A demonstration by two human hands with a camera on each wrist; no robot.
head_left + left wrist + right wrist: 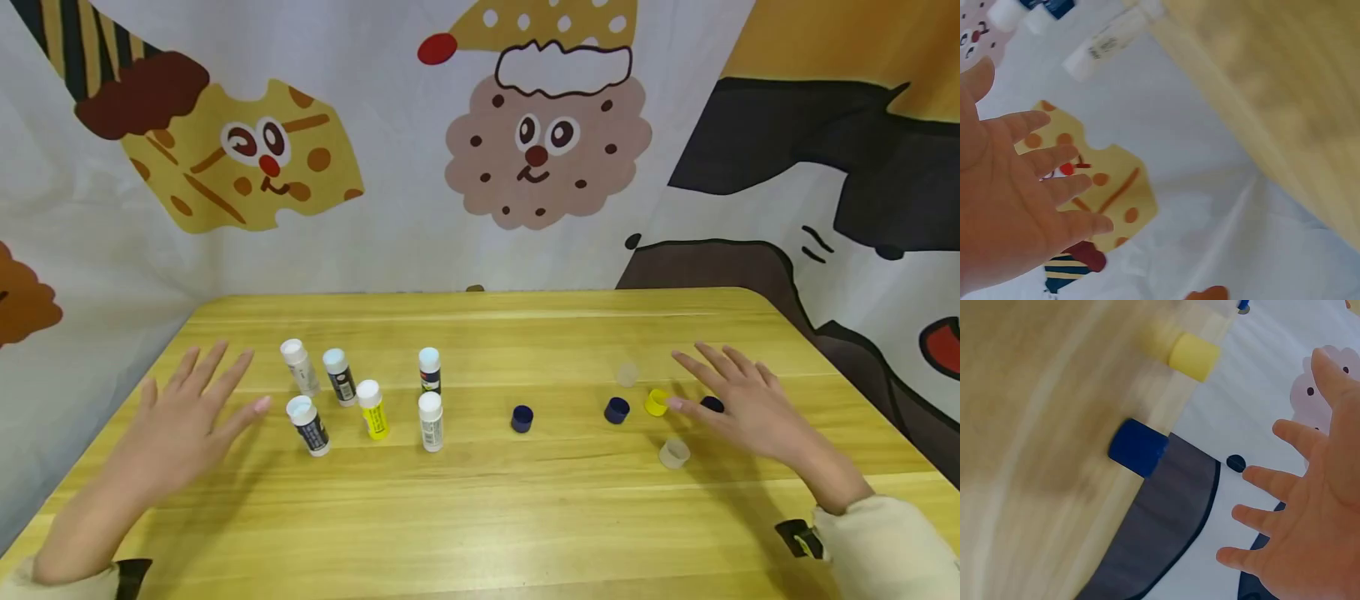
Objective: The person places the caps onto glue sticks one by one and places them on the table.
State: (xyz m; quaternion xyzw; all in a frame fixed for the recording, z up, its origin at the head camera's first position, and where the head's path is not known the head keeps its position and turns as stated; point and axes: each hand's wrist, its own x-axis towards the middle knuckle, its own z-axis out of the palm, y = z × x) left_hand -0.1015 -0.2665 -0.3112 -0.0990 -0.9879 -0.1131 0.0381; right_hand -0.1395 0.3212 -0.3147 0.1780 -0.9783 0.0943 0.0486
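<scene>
My left hand (178,427) hovers over the left side of the table, its fingers spread and holding nothing. Several glue sticks stand upright just right of it, among them a dark-labelled one (308,425), a yellow one (372,410) and a white one (431,422). On the other side, my right hand (750,412) is held above the table with straight, parted fingers and nothing in them. Close by lie small round caps: a yellow cap (657,403), a navy cap (617,410) and a clear cap (674,453). Another navy cap (712,404) is partly covered by that hand.
The wooden table (480,517) has rounded far corners. A white cloth (390,250) with cartoon prints hangs behind it. One navy cap (522,418) lies apart between the glue sticks and the other caps. A faint clear cap (627,374) sits farther back.
</scene>
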